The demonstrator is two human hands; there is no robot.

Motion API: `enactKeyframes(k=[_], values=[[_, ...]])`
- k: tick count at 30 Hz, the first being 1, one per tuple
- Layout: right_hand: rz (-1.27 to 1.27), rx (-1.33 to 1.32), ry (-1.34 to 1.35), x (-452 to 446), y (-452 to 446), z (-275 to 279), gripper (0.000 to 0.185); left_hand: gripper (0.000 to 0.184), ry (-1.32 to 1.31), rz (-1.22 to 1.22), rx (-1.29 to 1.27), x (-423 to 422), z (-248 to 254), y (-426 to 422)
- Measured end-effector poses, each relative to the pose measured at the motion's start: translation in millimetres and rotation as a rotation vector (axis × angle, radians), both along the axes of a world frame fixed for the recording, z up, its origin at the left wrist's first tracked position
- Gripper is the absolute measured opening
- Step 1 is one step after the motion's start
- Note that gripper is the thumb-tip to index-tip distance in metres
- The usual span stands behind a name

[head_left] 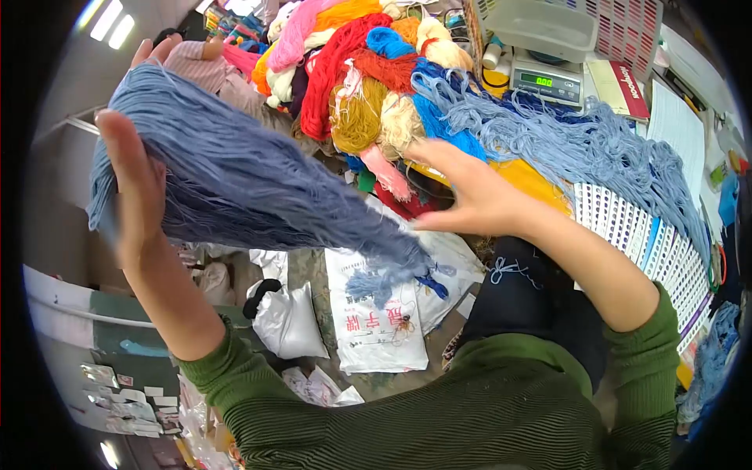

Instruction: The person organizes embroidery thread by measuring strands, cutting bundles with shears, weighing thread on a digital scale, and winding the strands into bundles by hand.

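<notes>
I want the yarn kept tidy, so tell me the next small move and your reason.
Probably close the right hand around the blue yarn near its narrow end. The left hand holds up the wide end, the right hand is open beside the narrow part, and loose strands hang at the tip, in front of the white bag.

Bright; 3 lamps (106,20) glare upper left; fisheye edges curve into black.

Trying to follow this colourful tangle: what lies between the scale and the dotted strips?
In the head view, pale blue yarn and dark blue yarn lie between the scale and strips.
</notes>
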State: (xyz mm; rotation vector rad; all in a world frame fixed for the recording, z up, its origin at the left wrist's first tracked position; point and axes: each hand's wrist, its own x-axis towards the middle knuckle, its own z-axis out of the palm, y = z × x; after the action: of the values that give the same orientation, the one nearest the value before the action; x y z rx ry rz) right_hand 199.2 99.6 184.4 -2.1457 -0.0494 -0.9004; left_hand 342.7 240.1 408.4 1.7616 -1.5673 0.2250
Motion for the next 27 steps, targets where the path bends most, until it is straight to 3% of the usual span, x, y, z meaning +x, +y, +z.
enactKeyframes(k=[4,5,7,10,11,14,15,18,19,20,22,24,27], values=[[-0.005,0.077,-0.320,61.1,11.4,54.8,0.087,0.077,0.036,-0.024,-0.003,1.4,17.1,-20.7],[0.119,0.200,-0.158,61.5,8.6,58.4,0.063,0.077,0.066,0.002,-0.022,1.4,22.6,-24.8],[0.139,0.274,-0.085,65.4,-1.8,51.2,0.045,0.074,0.238,0.021,-0.139,15.6,37.6,-32.9],[0.025,0.246,-0.105,57.4,-22.7,43.3,0.022,0.071,0.725,-0.301,-0.298,9.9,46.8,-35.0],[0.014,0.184,-0.132,56.2,-29.2,42.2,0.024,0.060,0.888,-0.770,0.012,25.0,53.2,-30.7],[-0.068,0.204,-0.064,40.3,-32.9,32.4,0.026,0.060,1.246,-0.963,-0.223,51.4,53.7,-51.2],[-0.181,0.088,-0.019,37.5,-35.8,21.6,0.030,0.041,1.295,-1.015,-0.104,53.1,55.2,-59.1],[-0.674,-0.094,-0.282,16.1,-25.0,7.1,0.035,0.015,1.197,-0.483,-0.279,98.4,96.9,-86.5],[-0.687,-0.190,-0.377,-0.2,-18.1,8.0,0.036,0.012,1.080,-0.416,-0.285,82.5,96.4,-95.7],[-0.698,-0.288,-0.474,-14.1,-9.1,8.8,0.037,0.012,0.958,-0.377,-0.454,37.0,82.1,-105.0],[-0.380,-0.388,-0.382,-25.1,18.8,-7.3,0.025,0.013,0.892,-0.365,-0.457,31.3,71.6,-109.5],[-0.336,-0.383,-0.050,-8.8,34.2,-21.1,0.006,0.015,0.929,-0.391,-0.442,44.4,65.9,-108.0],[-0.280,-0.360,0.297,-3.2,16.4,-65.7,0.008,0.017,1.019,-0.463,-0.428,74.9,67.3,-94.2]])
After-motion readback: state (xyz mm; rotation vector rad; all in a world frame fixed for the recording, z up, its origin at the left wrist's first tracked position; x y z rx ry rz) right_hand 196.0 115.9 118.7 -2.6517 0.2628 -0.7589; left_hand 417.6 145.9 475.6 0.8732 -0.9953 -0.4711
